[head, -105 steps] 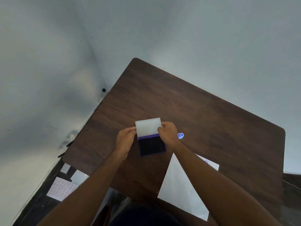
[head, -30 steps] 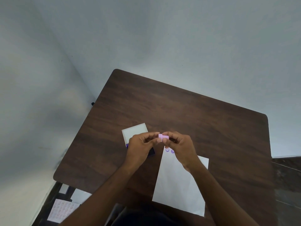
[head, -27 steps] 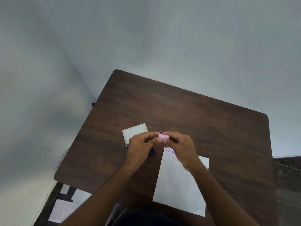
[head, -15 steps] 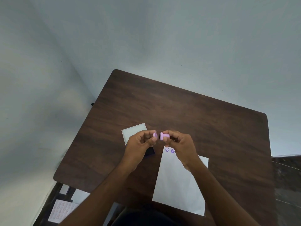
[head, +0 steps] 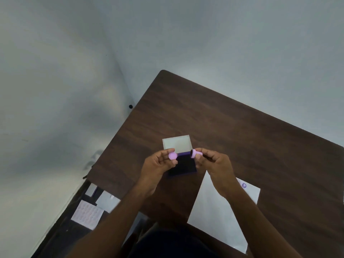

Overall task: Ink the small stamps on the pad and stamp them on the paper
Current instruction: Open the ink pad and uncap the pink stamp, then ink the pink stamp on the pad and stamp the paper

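Fingers of the left hand [head: 158, 166] are pinching a pink cap [head: 172, 156]; the right hand [head: 216, 164] is pinching the stamp [head: 195, 153], both held above the open pad [head: 183, 165]. Half a second ago cap and stamp were nearly touching; now they are sitting apart. Paper [head: 219, 213], bearing what is probably one purple print, is lying on the near right of the brown table [head: 232, 131], white walls behind.

one stamp [head: 195, 153], one cap [head: 172, 156], perhaps
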A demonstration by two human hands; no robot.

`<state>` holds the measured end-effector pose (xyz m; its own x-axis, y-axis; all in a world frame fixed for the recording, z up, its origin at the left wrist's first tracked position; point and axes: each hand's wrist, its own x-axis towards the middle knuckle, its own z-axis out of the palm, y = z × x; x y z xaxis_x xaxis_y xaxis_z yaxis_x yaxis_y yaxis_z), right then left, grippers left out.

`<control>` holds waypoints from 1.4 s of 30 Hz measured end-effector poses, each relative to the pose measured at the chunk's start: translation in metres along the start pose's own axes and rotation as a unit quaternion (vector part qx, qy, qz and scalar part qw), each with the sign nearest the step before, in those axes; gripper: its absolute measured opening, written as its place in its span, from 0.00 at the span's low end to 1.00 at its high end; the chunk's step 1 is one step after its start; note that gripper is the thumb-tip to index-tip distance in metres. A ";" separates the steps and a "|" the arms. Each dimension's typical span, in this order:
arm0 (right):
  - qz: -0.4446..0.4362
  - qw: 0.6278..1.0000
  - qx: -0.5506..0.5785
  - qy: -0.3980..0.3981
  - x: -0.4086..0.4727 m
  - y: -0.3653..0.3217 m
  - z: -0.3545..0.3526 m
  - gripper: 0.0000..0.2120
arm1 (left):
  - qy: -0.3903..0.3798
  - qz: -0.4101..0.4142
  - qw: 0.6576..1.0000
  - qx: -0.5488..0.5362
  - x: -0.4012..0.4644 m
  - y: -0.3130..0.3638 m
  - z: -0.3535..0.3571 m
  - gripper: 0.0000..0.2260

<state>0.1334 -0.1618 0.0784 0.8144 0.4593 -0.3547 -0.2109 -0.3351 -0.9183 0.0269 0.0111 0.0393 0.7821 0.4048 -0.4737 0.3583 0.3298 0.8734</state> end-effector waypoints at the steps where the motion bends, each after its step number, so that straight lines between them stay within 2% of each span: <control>1: 0.001 1.000 0.004 -0.004 0.001 0.000 0.002 0.08 | 0.017 0.002 1.000 0.019 0.000 -0.005 -0.006 0.17; 10: 0.030 0.999 -0.009 -0.013 0.004 0.004 0.014 0.14 | 0.152 0.014 0.967 0.205 0.004 -0.054 -0.045 0.17; 16: 0.042 0.999 -0.020 -0.014 0.004 0.005 0.016 0.13 | 0.189 0.088 0.921 0.329 0.008 -0.069 -0.047 0.13; 24: 0.040 0.998 -0.040 -0.016 0.003 0.004 0.019 0.14 | 0.213 0.055 0.907 0.359 0.015 -0.075 -0.046 0.15; 39: 0.040 0.999 -0.026 -0.008 0.002 0.001 0.020 0.14 | 0.202 0.054 0.908 0.363 0.019 -0.081 -0.054 0.17; 42: 0.036 0.999 -0.019 -0.008 0.003 0.001 0.020 0.13 | 0.197 0.053 0.917 0.343 0.018 -0.076 -0.053 0.21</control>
<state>0.1245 -0.1443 0.0733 0.7896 0.4457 -0.4217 -0.2475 -0.3974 -0.8836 -0.0133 0.0387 -0.0414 0.6355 0.7243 -0.2673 0.6323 -0.2895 0.7186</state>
